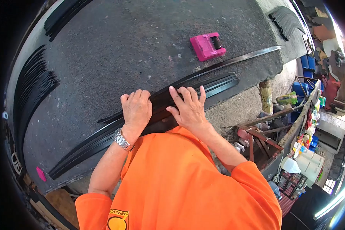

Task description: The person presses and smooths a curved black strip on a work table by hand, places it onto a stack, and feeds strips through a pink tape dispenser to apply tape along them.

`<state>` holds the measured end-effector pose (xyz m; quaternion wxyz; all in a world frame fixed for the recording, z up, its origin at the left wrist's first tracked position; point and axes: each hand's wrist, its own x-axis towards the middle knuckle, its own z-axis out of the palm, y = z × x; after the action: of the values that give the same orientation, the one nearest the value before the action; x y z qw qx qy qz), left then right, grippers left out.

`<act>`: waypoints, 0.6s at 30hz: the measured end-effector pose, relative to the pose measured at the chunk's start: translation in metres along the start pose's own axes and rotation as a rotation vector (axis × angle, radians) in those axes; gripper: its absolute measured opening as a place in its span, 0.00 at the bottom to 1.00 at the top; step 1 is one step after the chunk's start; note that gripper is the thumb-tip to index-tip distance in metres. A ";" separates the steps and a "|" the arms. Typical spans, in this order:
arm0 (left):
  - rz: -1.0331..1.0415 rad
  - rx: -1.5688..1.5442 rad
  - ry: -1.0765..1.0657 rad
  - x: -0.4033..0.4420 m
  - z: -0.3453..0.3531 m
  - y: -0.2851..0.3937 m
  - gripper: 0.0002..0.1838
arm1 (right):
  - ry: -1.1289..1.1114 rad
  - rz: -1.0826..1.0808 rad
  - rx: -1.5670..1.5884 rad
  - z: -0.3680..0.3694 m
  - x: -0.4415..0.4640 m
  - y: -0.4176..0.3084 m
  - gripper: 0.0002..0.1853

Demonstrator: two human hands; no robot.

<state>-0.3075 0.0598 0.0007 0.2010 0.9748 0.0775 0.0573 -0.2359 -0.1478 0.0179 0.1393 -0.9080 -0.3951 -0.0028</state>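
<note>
Long, glossy black strips [218, 85] lie in a bundle along the near edge of the dark table, in front of my orange shirt. My left hand [137, 111], with a metal watch on its wrist, has its fingers curled over a black strip near the middle of the bundle. To its right, my right hand [189, 103] rests on the strips with its fingers spread. One separate black strip [241, 57] runs out beyond the bundle toward the upper right. What lies beneath my left fingers is hidden.
A pink tape dispenser [207, 46] stands on the dark tabletop [134, 50]. More black strips [30, 84] are stacked at the left, with others at the top left and a bunch [286, 22] at the upper right. A rusty metal frame [258, 134] stands beyond the table's right edge.
</note>
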 end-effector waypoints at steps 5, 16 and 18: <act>0.022 -0.007 0.005 0.001 0.000 0.000 0.07 | 0.008 0.135 -0.035 -0.005 -0.005 0.031 0.39; 0.012 0.002 -0.018 0.002 -0.002 0.003 0.08 | 0.011 0.121 -0.026 -0.008 -0.007 0.037 0.37; 0.012 0.004 -0.016 0.002 -0.002 0.003 0.08 | 0.025 0.133 -0.040 -0.009 -0.007 0.039 0.37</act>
<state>-0.3051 0.0582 0.0041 0.1994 0.9761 0.0699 0.0504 -0.2120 -0.1803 0.0156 0.1259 -0.9347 -0.3321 -0.0126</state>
